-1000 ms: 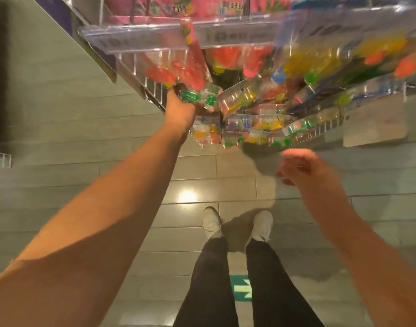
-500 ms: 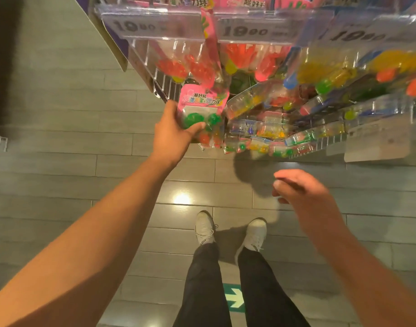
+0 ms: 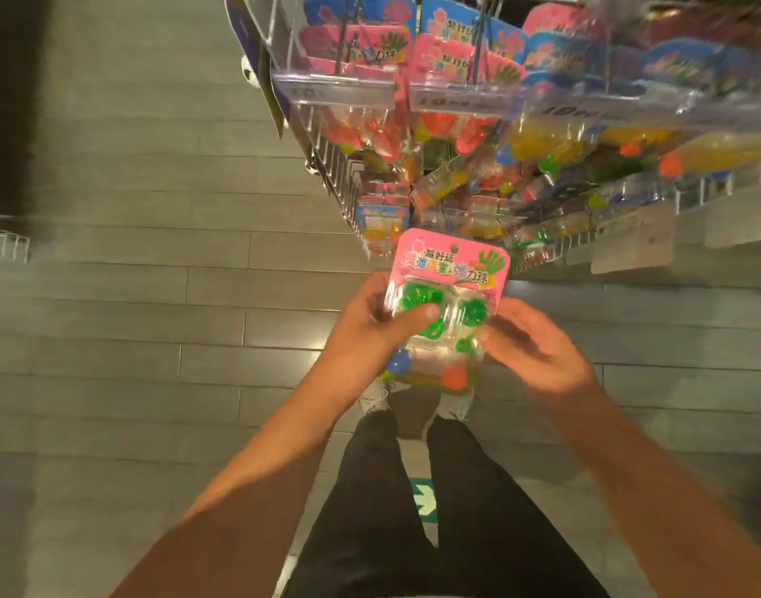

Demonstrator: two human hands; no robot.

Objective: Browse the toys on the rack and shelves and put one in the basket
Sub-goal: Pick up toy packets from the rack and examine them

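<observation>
A toy pack point(image 3: 449, 291) with a pink card top and a clear blister showing green, blue and orange pieces is held in front of me, below the rack. My left hand point(image 3: 370, 330) grips its left edge, thumb across the blister front. My right hand point(image 3: 538, 351) holds its right edge with curled fingers. The wire rack point(image 3: 339, 174) above carries several similar pink and blue carded packs on hooks, and its lower shelf holds more. No basket is in view.
Clear price-tag strips point(image 3: 339, 86) run along the rack's front edge. A white shelf lip with labels point(image 3: 633, 243) extends to the right. Grey plank floor point(image 3: 154, 295) spreads left; my legs and white shoes point(image 3: 413, 425) stand below, by a green arrow sticker point(image 3: 424, 502).
My left hand pulled the pink-carded pack off the rack and lowered it toward me. My right hand rose from empty air and took hold of the pack's right side.
</observation>
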